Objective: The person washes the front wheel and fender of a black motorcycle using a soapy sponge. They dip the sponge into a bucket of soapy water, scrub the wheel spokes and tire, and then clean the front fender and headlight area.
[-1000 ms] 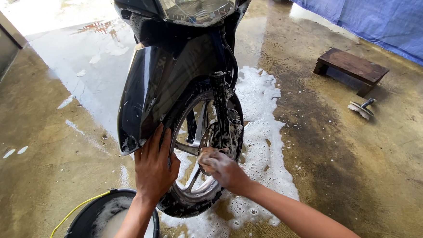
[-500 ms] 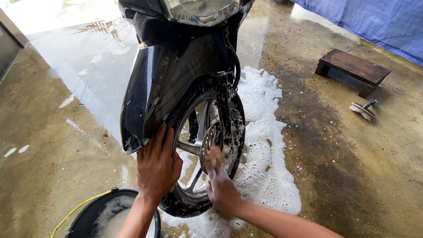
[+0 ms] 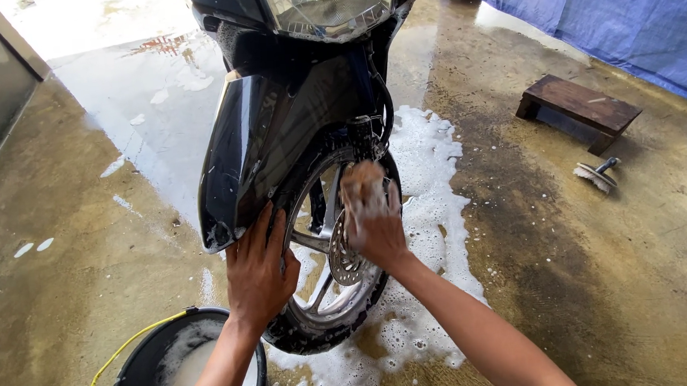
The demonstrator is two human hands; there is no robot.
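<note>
**Soapy wheel scrub**

The motorbike (image 3: 299, 101) stands on wet concrete (image 3: 560, 283). The left hand (image 3: 257, 272), fingers spread, braces its front wheel (image 3: 332, 280); the right hand (image 3: 373, 227) presses a sudsy sponge (image 3: 361, 186) against the fork. Foam could let either hand slip onto the brake disc (image 3: 346, 265).

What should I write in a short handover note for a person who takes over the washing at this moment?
Left hand: flat on the front tyre, under the black mudguard, steadying the wheel.
Right hand: pressing a soapy sponge against the wheel by the brake disc.
Black bucket of suds stands at lower left; a brush and wooden stool lie to the right.
Done: wheel and floor are foamy.
Left: probably more scrubbing and rinsing; foam remains.
</note>
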